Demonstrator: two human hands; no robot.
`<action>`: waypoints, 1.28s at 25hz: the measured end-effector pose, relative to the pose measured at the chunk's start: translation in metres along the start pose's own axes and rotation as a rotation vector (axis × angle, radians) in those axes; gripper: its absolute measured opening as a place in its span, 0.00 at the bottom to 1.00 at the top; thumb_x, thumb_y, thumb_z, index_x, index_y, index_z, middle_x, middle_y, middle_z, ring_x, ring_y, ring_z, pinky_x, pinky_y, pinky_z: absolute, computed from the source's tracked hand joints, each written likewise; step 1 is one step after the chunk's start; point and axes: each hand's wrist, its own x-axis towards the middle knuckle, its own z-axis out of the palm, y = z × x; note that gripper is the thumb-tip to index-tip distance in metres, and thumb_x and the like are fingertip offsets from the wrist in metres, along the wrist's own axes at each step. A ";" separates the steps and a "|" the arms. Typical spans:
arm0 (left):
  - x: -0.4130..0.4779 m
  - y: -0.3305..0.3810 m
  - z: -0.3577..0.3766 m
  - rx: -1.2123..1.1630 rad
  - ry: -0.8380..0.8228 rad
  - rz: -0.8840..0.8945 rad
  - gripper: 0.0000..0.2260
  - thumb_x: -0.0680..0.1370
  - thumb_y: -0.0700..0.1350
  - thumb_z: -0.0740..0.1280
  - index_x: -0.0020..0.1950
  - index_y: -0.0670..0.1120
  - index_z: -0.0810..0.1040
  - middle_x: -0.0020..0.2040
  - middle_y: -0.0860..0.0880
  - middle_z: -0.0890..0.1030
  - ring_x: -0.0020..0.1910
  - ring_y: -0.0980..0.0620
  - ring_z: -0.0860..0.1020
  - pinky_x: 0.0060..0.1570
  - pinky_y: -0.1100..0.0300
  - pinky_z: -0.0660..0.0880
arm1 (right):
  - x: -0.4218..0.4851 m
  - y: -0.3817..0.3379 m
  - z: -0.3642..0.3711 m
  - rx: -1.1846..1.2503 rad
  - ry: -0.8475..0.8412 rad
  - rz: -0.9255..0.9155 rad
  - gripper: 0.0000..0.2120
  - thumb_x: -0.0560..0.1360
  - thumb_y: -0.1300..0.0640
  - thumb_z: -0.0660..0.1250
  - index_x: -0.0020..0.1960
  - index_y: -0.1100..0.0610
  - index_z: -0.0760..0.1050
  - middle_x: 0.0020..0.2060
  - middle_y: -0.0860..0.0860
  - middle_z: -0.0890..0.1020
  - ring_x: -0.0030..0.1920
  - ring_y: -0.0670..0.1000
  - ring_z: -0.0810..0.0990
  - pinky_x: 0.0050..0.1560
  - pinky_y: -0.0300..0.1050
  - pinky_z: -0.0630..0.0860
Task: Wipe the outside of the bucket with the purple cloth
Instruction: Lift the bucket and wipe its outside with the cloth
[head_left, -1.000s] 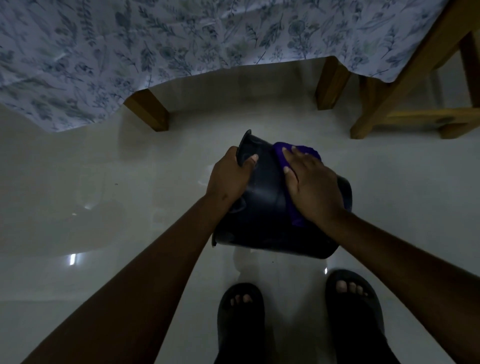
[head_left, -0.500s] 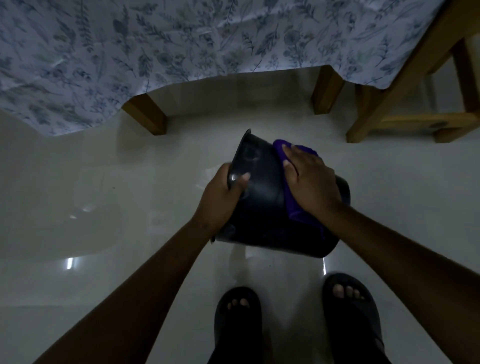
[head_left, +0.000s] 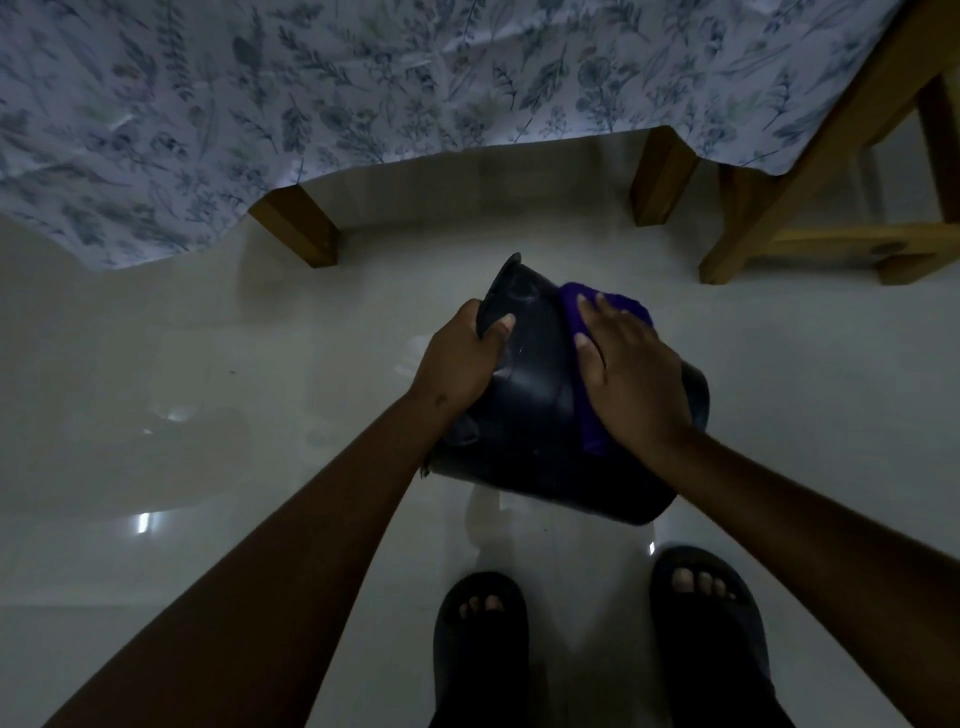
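Tablecloth (head_left: 260, 104) with a blue leaf print fills the upper left of the frame, hanging off a table whose wooden legs (head_left: 296, 228) poke out underneath, so all of this is going on down on the pale shiny floor (head_left: 156, 364) in pretty dim light. Moving toward the centre, the left hand (head_left: 460, 358) is clamped on the rim of the dark bucket (head_left: 530, 415), thumb hooked over the edge. My guess is that grip is there to keep the bucket tipped on its side and stop it rolling while the other hand scrubs. The bucket sits dead centre, mouth facing left and away, its base toward the lower right, just above the person's two dark sandals (head_left: 483, 634) at the bottom of the frame. Right of that, the right hand (head_left: 631, 379) lies flat with fingers spread, pressing the purple cloth (head_left: 584, 332) onto the upturned side wall, not bunching it up. A flat palm probably gives more contact per stroke. Cloth peeks out past the fingertips and under the heel of the palm. Looks like mid-wipe to me, and the underside touching the floor would need a turn to reach. Far upper right there's a wooden chair frame (head_left: 769, 218), well clear of the action.
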 end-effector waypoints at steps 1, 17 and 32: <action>0.002 0.001 0.001 0.008 -0.004 -0.004 0.12 0.82 0.52 0.58 0.59 0.45 0.72 0.46 0.51 0.76 0.38 0.61 0.73 0.35 0.68 0.67 | -0.013 0.002 0.002 -0.013 0.017 0.015 0.28 0.80 0.43 0.44 0.76 0.53 0.58 0.76 0.53 0.64 0.74 0.57 0.64 0.70 0.61 0.65; 0.004 -0.002 0.005 0.027 0.071 0.025 0.17 0.83 0.55 0.54 0.57 0.44 0.74 0.50 0.45 0.80 0.49 0.46 0.78 0.50 0.54 0.74 | -0.076 -0.002 0.016 -0.193 0.002 -0.360 0.26 0.80 0.47 0.52 0.77 0.47 0.56 0.78 0.51 0.58 0.77 0.58 0.53 0.73 0.63 0.55; -0.005 0.009 -0.001 -0.232 -0.067 -0.134 0.15 0.82 0.54 0.58 0.62 0.46 0.72 0.53 0.47 0.79 0.50 0.50 0.79 0.47 0.58 0.76 | -0.002 -0.008 -0.001 -0.012 0.000 -0.040 0.25 0.81 0.45 0.50 0.75 0.52 0.61 0.74 0.54 0.66 0.74 0.56 0.65 0.72 0.57 0.62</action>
